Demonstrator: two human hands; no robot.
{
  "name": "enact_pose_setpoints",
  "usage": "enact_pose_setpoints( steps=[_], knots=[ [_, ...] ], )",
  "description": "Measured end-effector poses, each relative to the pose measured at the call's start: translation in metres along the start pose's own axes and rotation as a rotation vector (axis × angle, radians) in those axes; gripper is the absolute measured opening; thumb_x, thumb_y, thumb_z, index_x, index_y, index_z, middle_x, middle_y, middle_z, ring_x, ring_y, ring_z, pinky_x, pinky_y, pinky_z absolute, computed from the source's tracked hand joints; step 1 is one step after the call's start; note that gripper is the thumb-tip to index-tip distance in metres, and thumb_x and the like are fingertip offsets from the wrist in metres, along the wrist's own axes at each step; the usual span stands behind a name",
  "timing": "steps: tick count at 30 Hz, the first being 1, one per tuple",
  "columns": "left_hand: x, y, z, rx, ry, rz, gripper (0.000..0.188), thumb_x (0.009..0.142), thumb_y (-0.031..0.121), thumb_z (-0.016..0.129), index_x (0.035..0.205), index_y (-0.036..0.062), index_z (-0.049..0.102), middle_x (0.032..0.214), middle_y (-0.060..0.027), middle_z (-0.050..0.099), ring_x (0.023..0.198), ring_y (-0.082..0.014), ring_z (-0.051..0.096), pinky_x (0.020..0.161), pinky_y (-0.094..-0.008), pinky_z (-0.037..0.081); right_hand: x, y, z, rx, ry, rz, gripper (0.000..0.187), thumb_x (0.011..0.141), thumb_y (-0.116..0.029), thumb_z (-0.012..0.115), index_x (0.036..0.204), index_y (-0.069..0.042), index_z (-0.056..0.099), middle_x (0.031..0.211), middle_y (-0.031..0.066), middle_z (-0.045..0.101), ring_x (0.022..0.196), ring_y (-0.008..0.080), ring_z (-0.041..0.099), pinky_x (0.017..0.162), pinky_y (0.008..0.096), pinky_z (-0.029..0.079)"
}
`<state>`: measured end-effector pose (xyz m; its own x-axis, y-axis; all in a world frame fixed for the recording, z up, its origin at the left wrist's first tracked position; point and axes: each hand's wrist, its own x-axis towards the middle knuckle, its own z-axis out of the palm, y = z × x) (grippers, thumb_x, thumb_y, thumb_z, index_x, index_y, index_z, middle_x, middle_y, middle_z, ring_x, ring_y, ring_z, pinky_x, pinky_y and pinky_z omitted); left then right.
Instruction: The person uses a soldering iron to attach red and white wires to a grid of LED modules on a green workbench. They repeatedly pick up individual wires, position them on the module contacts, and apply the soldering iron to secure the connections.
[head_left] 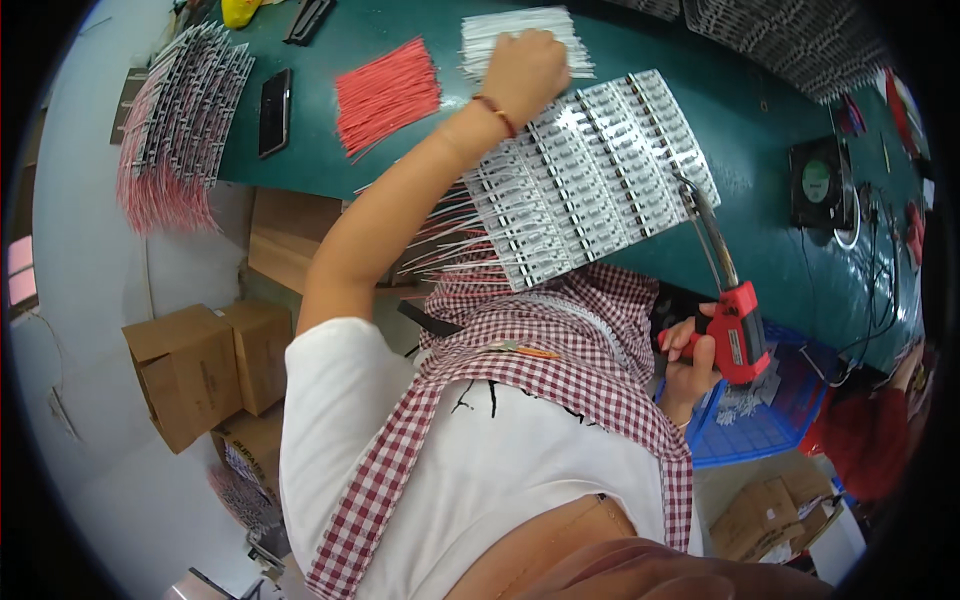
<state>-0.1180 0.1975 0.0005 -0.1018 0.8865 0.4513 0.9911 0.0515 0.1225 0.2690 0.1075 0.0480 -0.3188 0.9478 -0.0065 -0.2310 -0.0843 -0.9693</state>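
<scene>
While the left hand rests at the bundle of white wires near the far edge of the green table, the right hand holds the red-and-black hand tool to the right of the body. The fingers of the left hand are curled downward over the wires; their tips are hidden, so it cannot be told how far they are open or whether a wire is gripped. The fingers of the right hand are closed around the tool's grip. The tool's long metal shaft points away from the body, with its tip over the right-hand part of the white component panel; contact between tip and panel cannot be confirmed. The panel lies at an angle on the table, in front of the body, and carries rows of small dark and grey parts. Red and white leads extend from its left side past the table edge. Left of the white bundle lies a bundle of red wires, followed by a dark phone and a stack of wired panels. Below the tool stands a blue basket containing small pale pieces.
</scene>
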Motion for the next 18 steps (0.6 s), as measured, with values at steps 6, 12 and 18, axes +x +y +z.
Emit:
enact_pose_setpoints(
  steps=[6, 12, 18],
  knots=[
    [0.001, 0.001, 0.008, -0.188, 0.071, -0.064, 0.016, 0.081, 0.022, 0.073, 0.089, 0.0104, 0.065, 0.093, -0.0051, 0.062, 0.095, -0.0263, 0.059, 0.081, -0.042, 0.043, 0.0, -0.005, 0.008, 0.027, 0.114, -0.012, 0.048, 0.096, -0.032, 0.058, 0.122, 0.006, 0.045, 0.065, 0.0071, 0.05, 0.049, 0.0111, 0.042, 0.051, 0.0274, 0.043],
    [-0.057, -0.072, -0.078, 0.105, -0.088, -0.307, 0.023, 0.079, 0.02, 0.075, 0.098, 0.0114, 0.067, 0.098, -0.005, 0.061, 0.1, -0.0271, 0.057, 0.083, -0.0423, 0.044, 0.018, -0.009, 0.012, 0.01, 0.009, -0.012, 0.044, 0.099, -0.032, 0.055, 0.124, 0.003, 0.044, 0.067, 0.0064, 0.052, 0.048, 0.0102, 0.041, 0.049, 0.0262, 0.042],
    [-0.098, -0.095, -0.079, 0.165, -0.045, -0.263, 0.013, 0.078, 0.015, 0.075, 0.089, 0.0125, 0.067, 0.097, -0.0031, 0.06, 0.099, -0.0242, 0.057, 0.082, -0.0403, 0.041, 0.03, -0.004, 0.023, 0.009, -0.043, 0.001, 0.042, 0.1, -0.031, 0.054, 0.124, 0.002, 0.045, 0.067, 0.0056, 0.052, 0.048, 0.009, 0.041, 0.049, 0.026, 0.042]
  ],
)
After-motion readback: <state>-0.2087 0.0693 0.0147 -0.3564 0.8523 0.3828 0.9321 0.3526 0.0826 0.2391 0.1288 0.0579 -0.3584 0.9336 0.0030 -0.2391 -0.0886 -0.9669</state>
